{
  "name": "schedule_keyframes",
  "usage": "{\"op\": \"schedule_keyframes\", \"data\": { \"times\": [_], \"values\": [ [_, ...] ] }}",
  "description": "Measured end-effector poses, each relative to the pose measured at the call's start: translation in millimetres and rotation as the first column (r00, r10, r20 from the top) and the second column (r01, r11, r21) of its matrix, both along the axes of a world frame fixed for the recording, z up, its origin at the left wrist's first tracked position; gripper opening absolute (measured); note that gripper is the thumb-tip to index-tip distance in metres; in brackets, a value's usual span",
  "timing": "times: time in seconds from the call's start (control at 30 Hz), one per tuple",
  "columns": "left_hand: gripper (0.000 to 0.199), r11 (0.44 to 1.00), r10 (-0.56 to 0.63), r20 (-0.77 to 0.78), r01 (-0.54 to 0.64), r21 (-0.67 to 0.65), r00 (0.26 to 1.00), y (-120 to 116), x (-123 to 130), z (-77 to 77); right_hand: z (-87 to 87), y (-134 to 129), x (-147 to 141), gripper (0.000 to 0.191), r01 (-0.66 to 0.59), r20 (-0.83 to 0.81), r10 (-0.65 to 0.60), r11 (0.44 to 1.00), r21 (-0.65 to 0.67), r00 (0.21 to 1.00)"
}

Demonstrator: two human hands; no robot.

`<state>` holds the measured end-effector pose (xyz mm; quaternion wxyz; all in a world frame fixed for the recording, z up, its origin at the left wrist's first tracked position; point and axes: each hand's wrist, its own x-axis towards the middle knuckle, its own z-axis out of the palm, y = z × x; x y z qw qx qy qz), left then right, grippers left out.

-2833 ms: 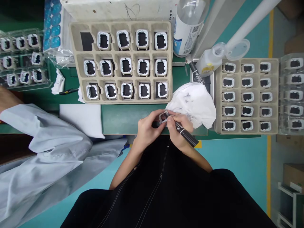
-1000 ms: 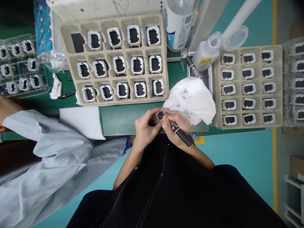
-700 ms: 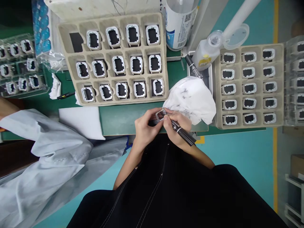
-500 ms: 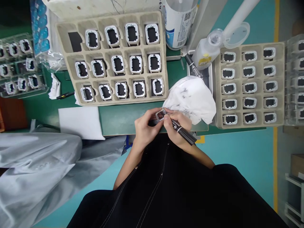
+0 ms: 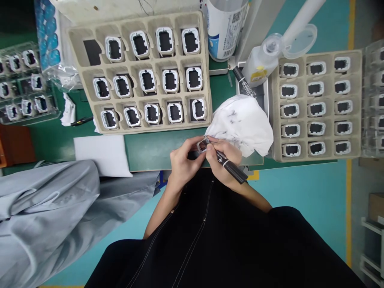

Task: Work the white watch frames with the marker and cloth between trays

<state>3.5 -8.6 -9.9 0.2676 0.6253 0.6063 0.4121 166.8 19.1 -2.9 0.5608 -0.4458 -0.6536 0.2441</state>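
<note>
Between thumb and fingers, my left hand (image 5: 185,159) grips a small squarish metal frame (image 5: 201,147) at the table's front edge. My right hand (image 5: 223,158) is closed around a black marker pen (image 5: 231,168), its back end pointing down and right. The pen's tip end is at the frame, but my fingers hide the tip itself. Some right fingertips also lie against the frame's upper edge. A crumpled white cloth (image 5: 240,124) with dark smudges lies just beyond my right hand.
A moulded tray (image 5: 156,130) of similar frames lies behind my hands; another tray (image 5: 303,158) is at right. A second marker (image 5: 244,82), a squeeze bottle (image 5: 259,66) and a large labelled bottle (image 5: 223,36) stand or lie behind the cloth. Grey fabric (image 5: 60,212) is at left.
My hands, the frame and the pen hold nearly the same pose. The grey fabric at left has shifted, and the view has moved slightly.
</note>
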Motion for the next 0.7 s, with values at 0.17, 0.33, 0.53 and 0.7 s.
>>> {"op": "schedule_keyframes", "data": {
  "times": [0.17, 0.33, 0.53, 0.7],
  "values": [
    [0.032, 1.0, -0.003, 0.033, 0.002, 0.001, 0.999, 0.2, -0.7, -1.0, -1.1, 0.1, 0.4, 0.014, 0.017, 0.087, -0.021, 0.999, 0.047, 0.996],
    [0.031, 1.0, -0.004, 0.06, 0.004, 0.009, 0.998, 1.3, -0.3, -0.7, -1.8, 1.1, 0.1, 0.014, -0.012, 0.057, 0.009, 0.998, 0.06, 0.998],
    [0.031, 1.0, -0.004, 0.056, 0.003, 0.015, 0.998, 1.1, 0.1, -1.7, -0.4, 0.6, 0.1, 0.016, 0.023, 0.031, -0.024, 0.999, 0.04, 0.999],
    [0.031, 1.0, 0.003, 0.057, -0.004, 0.017, 0.998, 1.5, -0.4, -2.5, 1.5, 0.0, 2.2, 0.016, 0.008, 0.097, -0.011, 0.999, 0.031, 0.995]
  ]
}}
